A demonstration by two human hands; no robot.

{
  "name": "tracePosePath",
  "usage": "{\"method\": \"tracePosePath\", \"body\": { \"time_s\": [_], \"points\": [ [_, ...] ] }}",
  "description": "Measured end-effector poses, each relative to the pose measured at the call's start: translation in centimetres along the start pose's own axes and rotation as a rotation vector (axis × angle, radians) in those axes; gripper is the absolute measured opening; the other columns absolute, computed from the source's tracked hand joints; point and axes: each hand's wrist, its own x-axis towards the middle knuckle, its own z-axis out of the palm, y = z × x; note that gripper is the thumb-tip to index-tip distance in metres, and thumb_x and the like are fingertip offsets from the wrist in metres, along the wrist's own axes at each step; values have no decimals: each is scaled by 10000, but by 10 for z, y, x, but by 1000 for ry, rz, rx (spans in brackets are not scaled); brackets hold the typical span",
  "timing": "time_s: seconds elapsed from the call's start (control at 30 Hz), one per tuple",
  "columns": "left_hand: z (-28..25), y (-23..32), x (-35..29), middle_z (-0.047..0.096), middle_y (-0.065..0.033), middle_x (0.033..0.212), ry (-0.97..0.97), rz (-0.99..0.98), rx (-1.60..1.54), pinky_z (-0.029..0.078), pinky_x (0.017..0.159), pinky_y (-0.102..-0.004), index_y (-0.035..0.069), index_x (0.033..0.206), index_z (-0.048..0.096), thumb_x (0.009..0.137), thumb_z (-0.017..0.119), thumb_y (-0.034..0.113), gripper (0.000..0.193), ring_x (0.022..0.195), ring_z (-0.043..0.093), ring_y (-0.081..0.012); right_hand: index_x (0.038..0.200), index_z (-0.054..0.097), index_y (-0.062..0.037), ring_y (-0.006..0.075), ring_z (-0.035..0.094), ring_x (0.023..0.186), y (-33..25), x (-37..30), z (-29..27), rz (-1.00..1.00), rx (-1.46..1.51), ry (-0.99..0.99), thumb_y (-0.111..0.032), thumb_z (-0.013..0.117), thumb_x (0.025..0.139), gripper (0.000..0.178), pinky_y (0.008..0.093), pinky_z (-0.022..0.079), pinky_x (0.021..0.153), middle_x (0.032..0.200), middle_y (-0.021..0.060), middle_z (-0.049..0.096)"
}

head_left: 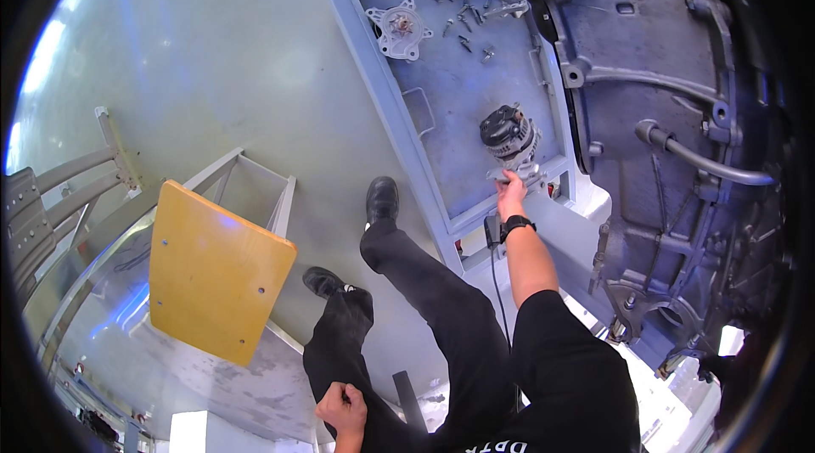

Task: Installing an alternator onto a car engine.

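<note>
My right hand (511,195), with a black watch on its wrist, reaches to the near edge of a grey metal tray (458,92). Its fingers are closed on a silver metal bracket (528,173). Just beyond the bracket, an alternator (508,134) with a black back cover rests in the tray. My left hand (342,409) is curled into a loose fist over my left thigh, with nothing visible in it. At the tray's far left lies a silver water pump (400,29). Several loose bolts (464,16) are scattered beside it.
A large engine block (654,96) stands along the right side, with a bent metal pipe (713,166) on it. To the left is a stool with a yellow wooden seat (216,270). A metal rack (64,198) stands at the far left. A black cable (499,283) hangs below the tray.
</note>
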Motion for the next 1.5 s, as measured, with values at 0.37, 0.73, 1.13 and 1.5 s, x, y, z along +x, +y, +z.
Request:
{"method": "tracePosePath", "body": {
  "time_s": [0.37,0.73,1.13,1.5],
  "points": [
    [-2,5,7,429,-91,467,-11,19,15,318,386,-366,57,569,460,762,569,202,266,382,439,-278,1216,433,-78,313,380,1184,-24,-26,25,114,163,-163,-263,607,803,484,637,245,1012,1260,134,418],
    [-6,4,9,458,-114,503,-62,18,16,334,423,-367,43,594,477,744,563,131,194,429,460,-299,1164,486,-101,249,504,982,-32,-31,47,180,274,-232,-380,659,799,491,499,381,888,1066,97,513],
    [-8,11,11,448,-70,467,-49,3,-12,345,396,-352,69,566,488,739,597,182,234,394,468,-265,774,476,18,239,493,590,-23,-20,48,5,2,178,52,506,717,72,407,474,580,691,115,481],
    [-13,14,13,489,-107,511,-76,-18,-35,371,444,-375,49,592,492,744,589,156,211,466,515,-299,695,441,-79,134,398,470,-36,-85,53,18,-102,206,-88,497,779,102,273,332,418,567,27,410]
  ]
}}
